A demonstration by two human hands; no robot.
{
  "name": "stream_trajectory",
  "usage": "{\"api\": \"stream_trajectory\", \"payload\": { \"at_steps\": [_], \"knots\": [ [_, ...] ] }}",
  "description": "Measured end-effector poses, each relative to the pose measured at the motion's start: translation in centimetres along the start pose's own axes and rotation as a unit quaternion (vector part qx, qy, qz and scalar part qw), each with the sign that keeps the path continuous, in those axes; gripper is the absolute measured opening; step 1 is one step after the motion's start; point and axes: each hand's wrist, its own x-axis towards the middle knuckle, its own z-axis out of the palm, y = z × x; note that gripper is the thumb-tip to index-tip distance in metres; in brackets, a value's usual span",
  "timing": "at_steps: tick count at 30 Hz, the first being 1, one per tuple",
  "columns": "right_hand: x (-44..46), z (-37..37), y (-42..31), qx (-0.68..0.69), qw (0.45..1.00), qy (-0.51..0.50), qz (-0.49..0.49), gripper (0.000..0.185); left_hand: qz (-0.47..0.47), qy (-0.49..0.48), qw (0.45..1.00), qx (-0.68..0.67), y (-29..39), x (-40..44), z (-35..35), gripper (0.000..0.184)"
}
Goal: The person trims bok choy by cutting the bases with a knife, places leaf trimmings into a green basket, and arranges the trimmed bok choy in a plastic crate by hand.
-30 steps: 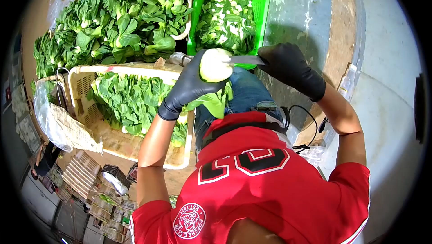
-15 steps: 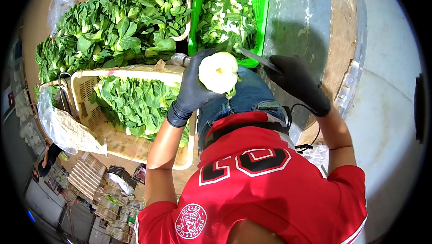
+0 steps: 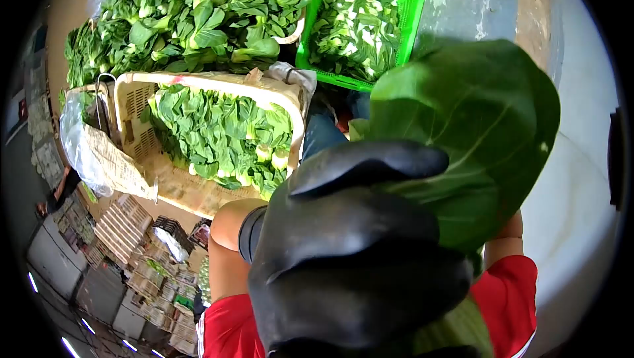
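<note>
My left hand (image 3: 350, 246), in a black glove, is raised very close to the camera. Its fingers wrap round a bok choy, whose broad dark green leaf (image 3: 469, 140) spreads to the upper right. A pale green stalk (image 3: 456, 331) shows below the fist. Behind the leaf my right hand is hidden; only a bit of the right arm (image 3: 507, 229) and red sleeve appear. No knife shows now. To the left, a cream plastic basket (image 3: 178, 198) holds bok choy (image 3: 218, 133) lying in rows.
A large heap of bok choy (image 3: 191, 21) fills the upper left. Beside it stands a green basket (image 3: 415, 1) of cut leaves and pale pieces (image 3: 356, 24). Clear plastic wrap (image 3: 82, 150) hangs at the cream basket's left. Crates (image 3: 125, 222) and another person's arm (image 3: 63, 186) are farther off, lower left.
My left hand has risen toward the camera with the bok choy, now leaf side in view instead of the pale base. The knife and my right hand have passed out of sight.
</note>
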Motion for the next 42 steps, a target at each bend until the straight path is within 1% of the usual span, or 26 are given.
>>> {"api": "stream_trajectory", "payload": {
  "at_steps": [2, 4, 5, 6, 7, 8, 9, 10, 12, 15, 18, 21, 22, 24, 25, 26, 28, 29, 30, 32, 33, 36, 37, 39, 41, 42],
  "knots": [
    [0.0, -0.3, -0.8, 0.034, 0.999, -0.029, -0.008, 0.022, 0.016, -0.007, 0.994, 0.105, -0.7, 0.1, -0.2, 0.015],
    [-0.1, -0.9, -2.7, 0.117, 0.991, -0.050, -0.031, 0.031, 0.033, -0.016, 0.978, 0.205, -1.7, 0.2, -0.5, 0.015],
    [-0.2, -1.8, -3.1, 0.174, 0.974, -0.137, 0.035, 0.045, 0.037, -0.027, 0.974, 0.223, -2.6, 0.3, -0.9, 0.030],
    [-0.3, -1.7, -3.3, 0.218, 0.965, -0.145, 0.004, 0.051, 0.022, -0.052, 0.974, 0.219, -4.4, -0.1, -1.8, 0.046],
    [-0.4, -1.5, -3.2, 0.162, 0.975, -0.147, -0.029, 0.052, 0.002, -0.074, 0.975, 0.211, -6.3, -0.7, -2.6, 0.063],
    [-0.3, -1.2, -3.3, 0.105, 0.982, -0.148, -0.059, 0.053, -0.045, -0.092, 0.978, 0.181, -7.9, -1.6, -3.1, 0.080],
    [0.2, -1.0, -4.6, 0.007, 0.982, -0.144, -0.122, 0.042, -0.134, -0.094, 0.982, 0.091, -9.5, -2.4, -3.2, 0.085],
    [0.8, -0.7, -5.8, -0.087, 0.970, -0.151, -0.169, 0.040, -0.168, -0.088, 0.974, 0.126, -10.8, -3.2, -3.0, 0.082],
    [2.1, 1.3, -5.8, -0.155, 0.951, -0.079, -0.255, 0.041, -0.173, -0.110, 0.976, 0.076, -11.4, -3.6, -2.5, 0.075],
    [3.6, 2.4, -6.0, -0.245, 0.933, -0.091, -0.247, 0.038, -0.225, -0.128, 0.965, 0.024, -11.8, -4.5, -2.3, 0.066],
    [3.8, 3.0, -4.5, -0.261, 0.938, -0.122, -0.194, 0.039, -0.275, -0.122, 0.954, 0.012, -12.3, -5.0, -1.8, 0.062],
    [4.1, 3.3, -2.9, -0.222, 0.956, -0.138, -0.132, 0.037, -0.233, -0.127, 0.963, 0.041, -12.7, -5.2, -0.6, 0.057],
    [4.3, 3.6, -1.8, -0.203, 0.964, -0.110, -0.134, 0.037, -0.215, -0.130, 0.967, 0.050, -13.2, -5.3, -0.2, 0.057],
    [5.1, 4.5, 1.4, -0.168, 0.974, -0.057, -0.143, 0.041, -0.273, -0.157, 0.946, 0.076, -14.9, -5.7, 0.7, 0.055],
    [5.3, 5.2, 3.4, -0.139, 0.976, -0.038, -0.161, 0.041, -0.268, -0.169, 0.944, 0.094, -15.7, -5.9, 0.9, 0.056],
    [5.9, 5.4, 6.1, -0.154, 0.979, -0.037, -0.131, 0.041, -0.264, -0.182, 0.940, 0.113, -16.2, -6.0, 1.1, 0.056],
    [5.9, 5.5, 15.1, -0.189, 0.974, 0.003, -0.126, 0.035, -0.272, -0.156, 0.950, 0.007, -15.8, -6.0, 1.1, 0.057],
    [5.8, 4.6, 15.6, -0.129, 0.991, -0.021, 0.007, 0.032, -0.276, -0.162, 0.947, 0.005, -16.1, -6.1, 1.0, 0.060],
    [5.6, 4.2, 15.4, -0.064, 0.987, -0.050, 0.140, 0.031, -0.289, -0.149, 0.946, -0.016, -16.4, -6.1, 1.3, 0.062],
    [5.4, 3.6, 11.7, -0.077, 0.994, -0.012, 0.079, 0.033, -0.311, -0.141, 0.938, -0.060, -17.2, -6.0, 1.6, 0.065],
    [5.4, 3.2, 9.6, -0.087, 0.995, 0.010, 0.049, 0.036, -0.329, -0.161, 0.930, -0.047, -17.7, -6.1, 1.6, 0.072],
    [4.9, 3.2, 4.5, -0.010, 0.994, 0.084, -0.072, 0.041, -0.301, -0.143, 0.942, -0.033, -18.5, -6.1, 2.2, 0.075],
    [4.5, 3.2, 3.3, -0.025, 0.992, 0.080, -0.098, 0.042, -0.289, -0.146, 0.946, -0.025, -18.9, -6.0, 2.3, 0.079],
    [4.1, 2.9, 1.6, -0.054, 0.985, 0.073, -0.149, 0.043, -0.242, -0.183, 0.952, 0.038, -18.9, -5.2, 2.0, 0.079],
    [4.2, 2.3, 0.8, -0.123, 0.977, 0.029, -0.173, 0.044, -0.190, -0.202, 0.955, 0.100, -18.2, -4.3, 2.2, 0.078],
    [4.2, 2.2, 0.7, -0.158, 0.970, 0.006, -0.184, 0.044, -0.194, -0.212, 0.953, 0.091, -18.3, -4.3, 2.2, 0.078]
  ]
}}
